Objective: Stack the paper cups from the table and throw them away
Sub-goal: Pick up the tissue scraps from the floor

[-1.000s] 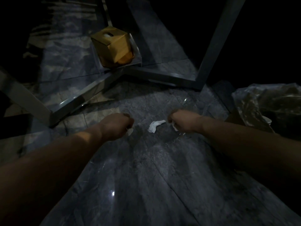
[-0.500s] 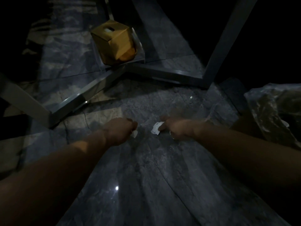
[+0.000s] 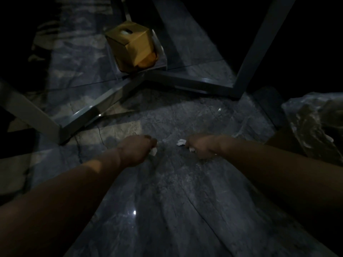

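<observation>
Two bare arms are stretched out over a dark, shiny grey stone floor (image 3: 167,210), which is seen through a see-through table top. A small bright spot of light is seen on the floor between the arms.

The left hand (image 3: 135,151) is curled into a fist. A small white scrap (image 3: 153,151) is pinched at its fingertips. The right hand (image 3: 202,147) is curled shut too. A bit of white paper (image 3: 181,142) is poking out from its fingers. The two hands are held near each other but apart. It is too dark to tell what the white bits are. No whole paper cup can be made out.

To the right, a crinkly clear plastic bag (image 3: 313,125) is seen at the edge.

Farther away, grey metal table legs (image 3: 185,83) are joined in a V shape on the floor. Behind them, a gold box (image 3: 132,47) with a hole on top is seen, tipped to one side. Beyond that, everything is black.
</observation>
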`<act>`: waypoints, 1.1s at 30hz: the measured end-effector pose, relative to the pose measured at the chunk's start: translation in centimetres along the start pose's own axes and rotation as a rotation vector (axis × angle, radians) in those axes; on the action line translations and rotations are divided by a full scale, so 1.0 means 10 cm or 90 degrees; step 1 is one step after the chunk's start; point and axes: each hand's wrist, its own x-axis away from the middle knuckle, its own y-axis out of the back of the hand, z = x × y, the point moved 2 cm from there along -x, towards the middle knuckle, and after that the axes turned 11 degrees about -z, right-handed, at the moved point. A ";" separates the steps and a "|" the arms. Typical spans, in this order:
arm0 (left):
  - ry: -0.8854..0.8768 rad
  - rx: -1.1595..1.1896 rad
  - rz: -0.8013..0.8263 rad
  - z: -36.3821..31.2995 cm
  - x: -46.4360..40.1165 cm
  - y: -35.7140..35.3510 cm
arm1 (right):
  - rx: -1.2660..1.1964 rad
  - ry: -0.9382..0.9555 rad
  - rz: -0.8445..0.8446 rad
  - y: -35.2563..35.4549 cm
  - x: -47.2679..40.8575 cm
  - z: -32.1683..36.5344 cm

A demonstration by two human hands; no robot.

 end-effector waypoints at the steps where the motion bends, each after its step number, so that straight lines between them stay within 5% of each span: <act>1: 0.003 0.003 0.003 0.00 0.00 0.00 | 0.006 -0.011 -0.003 0.02 0.00 -0.01; 9: -0.004 0.026 0.031 -0.01 -0.01 0.09 | -0.015 -0.073 -0.042 0.21 0.19 -0.05; 15: 0.042 0.128 -0.063 -0.03 -0.09 0.26 | -0.054 -0.098 -0.076 0.38 0.32 -0.09; 24: 0.237 0.533 -0.014 -0.03 -0.15 0.26 | -0.054 -0.096 -0.133 0.62 0.57 -0.15; 33: 0.293 0.654 -0.016 -0.16 -0.17 0.22 | -0.100 -0.143 -0.219 0.74 0.69 -0.17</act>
